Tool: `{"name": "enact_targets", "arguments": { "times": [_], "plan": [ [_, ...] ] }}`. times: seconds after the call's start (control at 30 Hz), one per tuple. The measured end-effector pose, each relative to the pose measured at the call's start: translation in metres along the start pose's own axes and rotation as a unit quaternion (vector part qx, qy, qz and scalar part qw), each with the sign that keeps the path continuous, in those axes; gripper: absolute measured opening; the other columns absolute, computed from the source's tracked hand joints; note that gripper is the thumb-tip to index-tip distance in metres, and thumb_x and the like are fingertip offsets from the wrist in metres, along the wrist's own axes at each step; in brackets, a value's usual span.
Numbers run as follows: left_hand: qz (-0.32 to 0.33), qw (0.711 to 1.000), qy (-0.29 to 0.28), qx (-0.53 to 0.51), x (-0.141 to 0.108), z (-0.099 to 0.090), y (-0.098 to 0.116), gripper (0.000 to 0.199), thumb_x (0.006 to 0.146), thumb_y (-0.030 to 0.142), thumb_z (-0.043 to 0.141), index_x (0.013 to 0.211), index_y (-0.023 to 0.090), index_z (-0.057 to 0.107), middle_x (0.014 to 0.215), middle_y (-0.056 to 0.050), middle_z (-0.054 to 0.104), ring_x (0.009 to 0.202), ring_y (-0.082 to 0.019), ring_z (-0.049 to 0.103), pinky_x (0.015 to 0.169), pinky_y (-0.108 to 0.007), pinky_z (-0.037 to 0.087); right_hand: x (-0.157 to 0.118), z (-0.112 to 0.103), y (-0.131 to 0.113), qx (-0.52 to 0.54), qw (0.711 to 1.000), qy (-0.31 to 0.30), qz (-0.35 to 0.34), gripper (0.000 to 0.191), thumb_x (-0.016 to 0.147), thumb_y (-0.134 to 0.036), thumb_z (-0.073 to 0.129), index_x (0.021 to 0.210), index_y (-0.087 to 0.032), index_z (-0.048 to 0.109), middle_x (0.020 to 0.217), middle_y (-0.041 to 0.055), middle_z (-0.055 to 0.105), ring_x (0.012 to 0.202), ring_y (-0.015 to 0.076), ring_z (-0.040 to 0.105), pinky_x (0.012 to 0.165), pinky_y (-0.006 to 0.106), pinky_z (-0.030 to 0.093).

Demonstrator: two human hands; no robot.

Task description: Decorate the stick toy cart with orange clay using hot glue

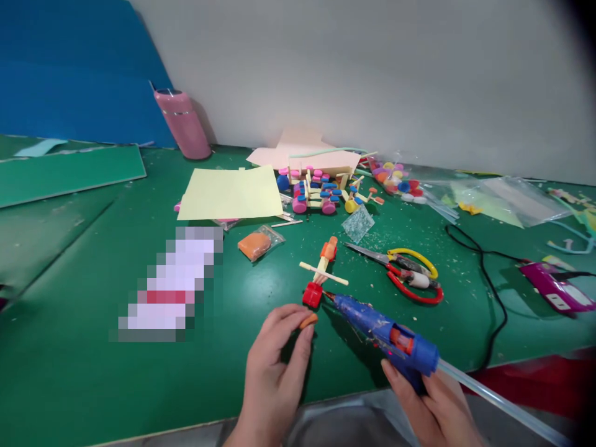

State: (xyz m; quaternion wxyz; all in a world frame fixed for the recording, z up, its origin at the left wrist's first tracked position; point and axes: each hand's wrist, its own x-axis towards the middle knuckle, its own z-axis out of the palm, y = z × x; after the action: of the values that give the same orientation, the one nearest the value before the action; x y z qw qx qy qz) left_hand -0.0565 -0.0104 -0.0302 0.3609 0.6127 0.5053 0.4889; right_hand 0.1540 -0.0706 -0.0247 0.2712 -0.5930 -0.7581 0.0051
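Note:
Between the thumb and fingers of my left hand (279, 366) is a small orange piece (308, 320); its material I cannot make out. My right hand (431, 403) grips a blue hot glue gun (372, 323), with a clear glue stick (498, 397) sticking out of its back. The gun's nozzle is right by the red block (312, 295) at the near end of a small stick model (321, 271). That model lies on the green table (223, 385), with a crosswise wooden stick and orange pieces at its far end.
Scissors (405, 270) with red and yellow handles lie right of the model. Behind are a bag of orange material (256, 244), yellow paper (230, 194), several stick-and-wheel models (321, 195) and a pink bottle (184, 124). A black cord (494, 304) runs near a purple power strip (554, 288).

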Motion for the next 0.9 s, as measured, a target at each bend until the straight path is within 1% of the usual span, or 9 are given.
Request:
{"name": "enact_targets", "arguments": {
  "times": [0.07, 0.1, 0.17, 0.23, 0.33, 0.43, 0.6, 0.9],
  "plan": [
    [0.102, 0.99, -0.002, 0.093, 0.0, 0.003, -0.005, 0.019, 0.076, 0.01, 0.054, 0.091, 0.017, 0.064, 0.098, -0.009, 0.064, 0.092, -0.018, 0.057, 0.08, -0.031, 0.046, 0.003, 0.002, -0.004, -0.019, 1.0, 0.01, -0.019, 0.044, 0.091, -0.038, 0.029, 0.112, -0.012, 0.057, 0.081, 0.0116, 0.071, 0.068, 0.0205, 0.069, 0.068, 0.026, 0.055],
    [0.139, 0.981, -0.006, 0.135, 0.0, 0.005, -0.007, 0.019, 0.076, 0.009, 0.054, 0.092, 0.016, 0.063, 0.102, -0.01, 0.064, 0.097, -0.02, 0.056, 0.082, -0.034, 0.045, 0.005, 0.003, -0.006, -0.025, 0.999, 0.014, -0.026, 0.042, 0.091, -0.037, 0.031, 0.11, -0.011, 0.058, 0.08, 0.0119, 0.071, 0.068, 0.0209, 0.069, 0.068, 0.026, 0.056],
    [0.18, 0.963, -0.019, 0.199, 0.0, 0.009, -0.009, 0.02, 0.076, 0.008, 0.053, 0.093, 0.016, 0.061, 0.107, -0.012, 0.064, 0.103, -0.024, 0.054, 0.085, -0.04, 0.043, 0.008, 0.006, -0.01, -0.027, 0.999, 0.023, -0.03, 0.038, 0.09, -0.036, 0.035, 0.106, -0.011, 0.059, 0.079, 0.0122, 0.071, 0.069, 0.0217, 0.069, 0.066, 0.026, 0.056],
    [0.182, 0.952, -0.044, 0.242, 0.0, 0.011, -0.009, 0.021, 0.077, 0.01, 0.051, 0.095, 0.016, 0.061, 0.112, -0.013, 0.063, 0.107, -0.027, 0.052, 0.083, -0.044, 0.042, 0.012, 0.01, -0.013, -0.017, 0.999, 0.027, -0.026, 0.035, 0.089, -0.034, 0.036, 0.102, -0.012, 0.06, 0.08, 0.0124, 0.071, 0.073, 0.0226, 0.069, 0.065, 0.027, 0.056],
    [0.168, 0.945, -0.075, 0.27, 0.0, 0.013, -0.007, 0.022, 0.079, 0.012, 0.049, 0.097, 0.016, 0.06, 0.117, -0.013, 0.061, 0.111, -0.028, 0.051, 0.083, -0.047, 0.04, 0.012, 0.015, -0.013, -0.009, 0.999, 0.035, -0.004, 0.034, 0.088, -0.034, 0.038, 0.101, -0.011, 0.059, 0.086, 0.0134, 0.07, 0.078, 0.0241, 0.069, 0.067, 0.028, 0.056],
    [0.16, 0.947, -0.076, 0.268, 0.0, 0.013, -0.006, 0.022, 0.08, 0.015, 0.047, 0.097, 0.017, 0.061, 0.117, -0.011, 0.062, 0.112, -0.027, 0.051, 0.084, -0.046, 0.039, 0.006, 0.023, -0.009, -0.016, 0.999, 0.034, 0.008, 0.034, 0.087, -0.034, 0.042, 0.106, -0.01, 0.055, 0.092, 0.0138, 0.069, 0.081, 0.0245, 0.068, 0.069, 0.029, 0.056],
    [0.146, 0.948, -0.081, 0.271, 0.0, 0.013, -0.005, 0.022, 0.081, 0.018, 0.046, 0.096, 0.018, 0.061, 0.119, -0.01, 0.061, 0.113, -0.028, 0.051, 0.085, -0.046, 0.038, -0.003, 0.032, -0.001, -0.028, 0.999, 0.032, 0.001, 0.033, 0.086, -0.033, 0.044, 0.112, -0.013, 0.05, 0.099, 0.0127, 0.066, 0.088, 0.0242, 0.066, 0.073, 0.03, 0.055],
    [0.136, 0.944, -0.094, 0.285, -0.001, 0.012, -0.004, 0.022, 0.082, 0.02, 0.045, 0.097, 0.019, 0.061, 0.121, -0.009, 0.06, 0.115, -0.028, 0.048, 0.086, -0.047, 0.035, -0.004, 0.036, 0.0, -0.024, 0.999, 0.032, 0.0, 0.035, 0.085, -0.033, 0.045, 0.114, -0.013, 0.048, 0.102, 0.0139, 0.065, 0.094, 0.0261, 0.063, 0.075, 0.033, 0.054]
  ]
}}
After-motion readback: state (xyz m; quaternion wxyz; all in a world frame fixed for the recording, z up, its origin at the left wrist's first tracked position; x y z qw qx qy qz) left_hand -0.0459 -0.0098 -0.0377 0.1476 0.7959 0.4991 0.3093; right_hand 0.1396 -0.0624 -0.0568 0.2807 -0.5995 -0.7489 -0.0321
